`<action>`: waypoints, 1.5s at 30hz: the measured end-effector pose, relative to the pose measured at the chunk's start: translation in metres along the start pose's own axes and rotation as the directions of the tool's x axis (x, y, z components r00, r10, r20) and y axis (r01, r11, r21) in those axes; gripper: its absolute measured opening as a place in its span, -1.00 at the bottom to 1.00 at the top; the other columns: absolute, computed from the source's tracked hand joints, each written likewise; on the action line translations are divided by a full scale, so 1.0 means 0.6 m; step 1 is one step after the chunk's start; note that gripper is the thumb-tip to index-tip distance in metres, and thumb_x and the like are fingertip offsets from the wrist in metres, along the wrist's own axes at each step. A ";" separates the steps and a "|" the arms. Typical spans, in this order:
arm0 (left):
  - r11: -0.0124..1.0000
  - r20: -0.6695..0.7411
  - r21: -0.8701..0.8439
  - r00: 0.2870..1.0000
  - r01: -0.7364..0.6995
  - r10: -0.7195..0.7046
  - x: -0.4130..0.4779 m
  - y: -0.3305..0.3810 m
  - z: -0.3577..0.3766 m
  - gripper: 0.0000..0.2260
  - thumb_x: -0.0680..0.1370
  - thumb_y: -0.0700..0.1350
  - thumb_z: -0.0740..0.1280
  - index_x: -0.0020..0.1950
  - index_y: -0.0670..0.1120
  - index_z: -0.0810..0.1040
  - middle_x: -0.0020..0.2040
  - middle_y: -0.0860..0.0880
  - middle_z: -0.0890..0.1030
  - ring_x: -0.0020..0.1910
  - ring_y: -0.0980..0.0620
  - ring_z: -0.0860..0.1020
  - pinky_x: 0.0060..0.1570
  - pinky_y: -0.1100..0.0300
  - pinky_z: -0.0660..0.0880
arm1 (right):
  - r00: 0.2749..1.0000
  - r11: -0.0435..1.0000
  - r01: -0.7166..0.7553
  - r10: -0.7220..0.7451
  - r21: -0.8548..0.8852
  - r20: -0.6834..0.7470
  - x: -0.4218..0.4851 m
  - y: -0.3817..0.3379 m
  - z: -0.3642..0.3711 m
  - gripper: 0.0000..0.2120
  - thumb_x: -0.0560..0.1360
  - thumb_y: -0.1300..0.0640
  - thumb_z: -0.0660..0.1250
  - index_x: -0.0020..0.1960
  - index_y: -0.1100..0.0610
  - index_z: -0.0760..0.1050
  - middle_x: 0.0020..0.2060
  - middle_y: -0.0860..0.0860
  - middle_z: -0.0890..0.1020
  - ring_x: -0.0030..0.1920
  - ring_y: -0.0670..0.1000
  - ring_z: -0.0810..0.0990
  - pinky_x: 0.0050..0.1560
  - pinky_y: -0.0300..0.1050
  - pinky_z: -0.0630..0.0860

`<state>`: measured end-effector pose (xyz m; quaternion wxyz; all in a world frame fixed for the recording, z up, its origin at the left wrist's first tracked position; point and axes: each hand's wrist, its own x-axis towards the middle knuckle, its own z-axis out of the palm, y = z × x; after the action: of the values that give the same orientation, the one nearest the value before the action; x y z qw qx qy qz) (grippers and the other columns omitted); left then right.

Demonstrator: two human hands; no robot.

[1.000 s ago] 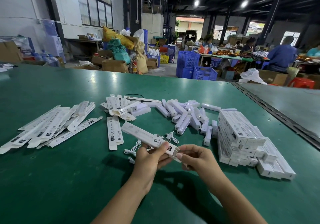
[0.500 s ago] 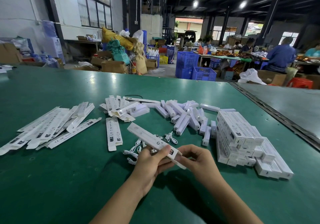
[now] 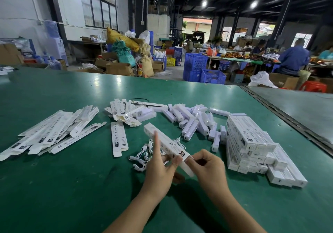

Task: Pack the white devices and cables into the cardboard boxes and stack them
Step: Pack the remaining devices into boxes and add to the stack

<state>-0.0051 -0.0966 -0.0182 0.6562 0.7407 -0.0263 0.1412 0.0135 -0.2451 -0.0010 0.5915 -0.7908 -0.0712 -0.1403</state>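
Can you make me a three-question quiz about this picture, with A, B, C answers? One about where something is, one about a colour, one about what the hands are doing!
1. Where is the stack of packed boxes?
A. on the person's right
B. on the person's left
C. on the floor

2. What colour is the table?
A. red
B. green
C. yellow

3. What are the left hand and right hand doing?
A. resting flat
B. waving
C. holding one long white box

Answers: 1 A, the stack sits right of both hands. 2 B, its top is green. 3 C, both hands grip the box's near end.
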 end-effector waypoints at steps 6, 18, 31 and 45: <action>0.991 0.194 0.112 0.979 -0.080 0.057 -0.001 -0.010 -0.001 -0.43 0.50 0.22 0.42 0.44 0.46 0.27 0.12 0.08 0.66 -0.41 0.03 0.58 -0.30 0.02 0.62 | 1.000 0.998 0.029 -0.030 0.056 0.009 0.000 0.002 -0.004 -0.79 0.40 0.21 0.52 -0.31 0.07 0.53 -0.41 0.06 0.65 -0.45 -0.06 0.52 -0.40 -0.12 0.46; 0.989 0.042 0.100 0.994 -0.107 0.104 0.007 -0.006 -0.013 -0.63 0.60 0.13 0.27 0.41 0.27 0.42 -0.08 0.17 0.70 -0.11 0.14 0.66 -0.07 0.15 0.62 | 0.745 0.731 0.659 -0.600 -0.178 0.293 0.001 -0.006 -0.029 -0.69 0.43 0.06 0.53 0.13 0.13 0.66 0.28 -0.09 0.58 0.18 -0.19 0.60 0.10 -0.17 0.60; 0.993 0.092 0.052 0.991 -0.105 0.100 0.010 0.001 -0.011 -0.74 0.62 0.04 0.23 0.25 0.07 0.60 -0.16 -0.07 0.70 -0.25 0.03 0.65 -0.21 0.20 0.56 | 0.715 0.704 0.698 -0.671 -0.136 0.195 -0.001 0.000 -0.007 -0.84 0.50 0.13 0.44 0.05 0.12 0.69 0.19 -0.12 0.61 -0.01 -0.19 0.64 0.05 -0.24 0.57; 0.995 0.149 0.008 0.985 -0.095 0.092 0.010 -0.017 -0.005 -0.75 0.58 0.11 0.23 0.22 0.33 0.56 -0.18 0.07 0.70 -0.24 -0.02 0.69 -0.12 0.11 0.58 | 0.805 0.783 0.584 -0.592 -0.213 0.034 -0.002 0.002 -0.007 -0.83 0.37 0.27 0.56 -0.06 0.16 0.66 -0.17 -0.07 0.68 -0.22 -0.10 0.64 -0.18 -0.16 0.59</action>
<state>0.0025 -0.0911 -0.0262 0.6396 0.7520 -0.1086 0.1166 0.0122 -0.2495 -0.0014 0.4311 -0.7854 -0.2882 -0.3381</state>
